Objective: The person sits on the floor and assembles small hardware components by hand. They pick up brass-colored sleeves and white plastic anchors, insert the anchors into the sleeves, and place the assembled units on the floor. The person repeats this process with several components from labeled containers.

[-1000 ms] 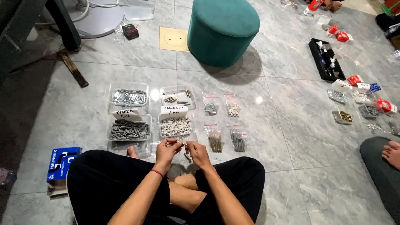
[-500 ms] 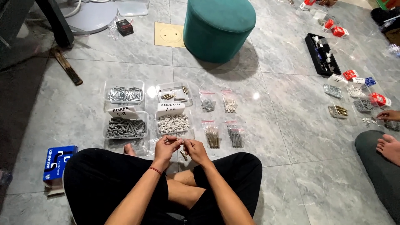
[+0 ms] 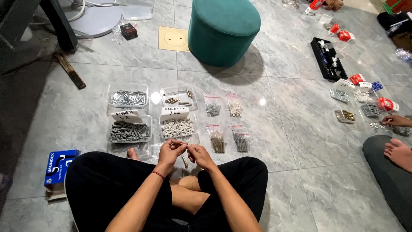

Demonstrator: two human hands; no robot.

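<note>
You sat cross-legged on the grey tiled floor (image 3: 300,129) with both hands raised just above your lap. Your left hand (image 3: 172,149) and right hand (image 3: 198,154) met fingertip to fingertip, each pinching at something small between them. A slim, pale metal fastener (image 3: 185,161) hung just below your fingers, tilted slightly off upright; it looked like a screw or an anchor, but it was too small to tell which. I could not tell which hand actually carried it, nor whether a clear bag was held there too.

Right in front of your hands stood a clear tub of white clips (image 3: 177,127), with a tub of grey wall plugs (image 3: 129,131) to its left. Behind these sat a tub of silvery nails (image 3: 128,98) and a nearly bare tub with a few brass pieces (image 3: 179,98). To the right lay four small zip bags (image 3: 226,122) of screws and fittings, in two rows.

A blue box (image 3: 60,165) lay beside your left knee, partly tucked behind your leg. A teal stool (image 3: 223,30) stood further back, cut off by the top edge. At the right edge another person's foot (image 3: 398,151) and hand (image 3: 394,120) showed, the rest out of view.
</note>
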